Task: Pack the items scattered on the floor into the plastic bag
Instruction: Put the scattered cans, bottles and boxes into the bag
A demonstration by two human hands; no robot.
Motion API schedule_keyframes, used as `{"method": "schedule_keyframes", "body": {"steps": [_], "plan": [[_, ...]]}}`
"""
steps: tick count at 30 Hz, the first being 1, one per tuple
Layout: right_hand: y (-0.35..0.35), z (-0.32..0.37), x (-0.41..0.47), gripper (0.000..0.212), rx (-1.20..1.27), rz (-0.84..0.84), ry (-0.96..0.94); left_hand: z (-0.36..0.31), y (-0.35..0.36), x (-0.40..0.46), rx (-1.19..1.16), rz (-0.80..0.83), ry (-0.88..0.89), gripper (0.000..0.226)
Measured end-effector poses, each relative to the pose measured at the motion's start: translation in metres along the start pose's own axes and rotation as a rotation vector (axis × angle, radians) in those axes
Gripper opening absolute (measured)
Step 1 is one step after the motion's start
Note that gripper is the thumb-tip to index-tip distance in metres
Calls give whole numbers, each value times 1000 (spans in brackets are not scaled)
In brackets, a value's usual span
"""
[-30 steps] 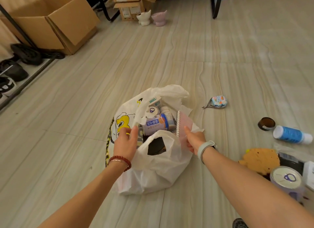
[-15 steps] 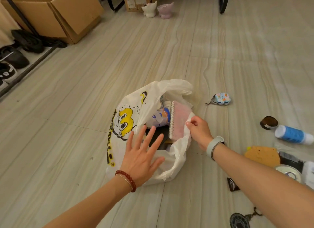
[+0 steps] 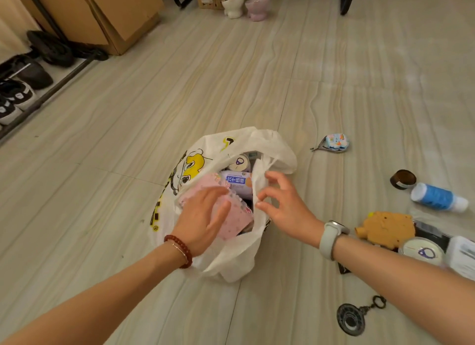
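Observation:
A white plastic bag with a yellow cartoon print lies open on the floor. Inside it sit a purple-labelled packet, a round can and a pink spiral notebook. My left hand lies flat on the notebook, fingers spread, pressing it into the bag. My right hand pinches the bag's right rim between thumb and fingers. To the right on the floor lie a small colourful pouch, a dark jar, a blue bottle, an orange plush and a round tin.
A black round keychain lies near my right forearm. Cardboard boxes stand at the back left, with shoes on a low rack beside them. Two small ceramic figures stand at the far end. A white box sits at the right edge.
The notebook went from upright at the bag's right rim to lying flat inside. My left hand moved onto it. My right hand released the notebook and took the bag's rim.

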State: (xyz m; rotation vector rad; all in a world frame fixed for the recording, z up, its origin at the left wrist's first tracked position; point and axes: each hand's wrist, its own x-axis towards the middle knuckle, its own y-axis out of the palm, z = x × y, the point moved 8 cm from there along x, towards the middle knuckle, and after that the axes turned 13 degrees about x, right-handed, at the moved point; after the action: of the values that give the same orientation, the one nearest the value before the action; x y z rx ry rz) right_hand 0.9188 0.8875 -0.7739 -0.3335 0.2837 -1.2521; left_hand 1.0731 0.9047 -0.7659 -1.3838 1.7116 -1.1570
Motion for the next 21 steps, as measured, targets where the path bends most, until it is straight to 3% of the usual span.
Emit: {"method": "schedule_keyframes", "body": {"steps": [2,6,10,14,18,21], "plan": [[0,-1,3,7,-61,37,-23,-18,20,-13,11,150,90,74],[8,-6,5,11,-88,71,17,-36,67,-42,321,380,170,78],[9,-7,10,8,-38,16,53,-19,49,-29,149,185,10,34],[7,5,12,10,-63,14,3,-3,10,-16,173,2,14,32],[-6,53,19,13,20,-45,-229,16,-69,6,67,-419,-17,19],[3,79,19,13,101,7,-321,32,-99,9,44,-558,-75,15]]}}
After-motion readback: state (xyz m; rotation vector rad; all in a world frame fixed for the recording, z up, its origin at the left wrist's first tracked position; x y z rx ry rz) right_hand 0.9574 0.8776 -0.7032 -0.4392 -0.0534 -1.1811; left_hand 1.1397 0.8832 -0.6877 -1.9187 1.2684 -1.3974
